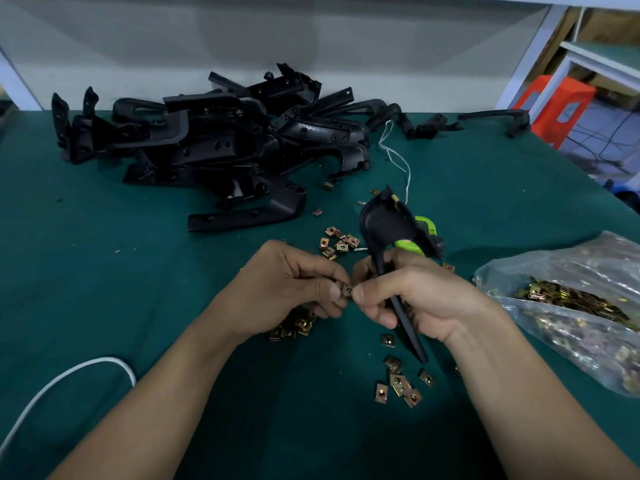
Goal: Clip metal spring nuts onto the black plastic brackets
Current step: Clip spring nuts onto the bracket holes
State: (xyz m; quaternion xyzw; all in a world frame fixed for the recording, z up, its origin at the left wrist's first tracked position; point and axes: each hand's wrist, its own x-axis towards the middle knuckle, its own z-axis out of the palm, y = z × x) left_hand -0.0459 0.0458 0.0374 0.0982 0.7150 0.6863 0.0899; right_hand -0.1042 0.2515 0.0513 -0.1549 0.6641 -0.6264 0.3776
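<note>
Your left hand pinches a spring nut at the fingertips. Your right hand grips a black bracket, thumb touching that nut. Loose nuts lie on the green mat. Bracket pile sits behind, nut bag at right.

Both forearms come in from below, hands nearly meeting. Left hand pinches a spring nut at its fingertips. Right hand is curled round a bracket.

Black brackets; brass-gold nuts; green cloth.
</note>
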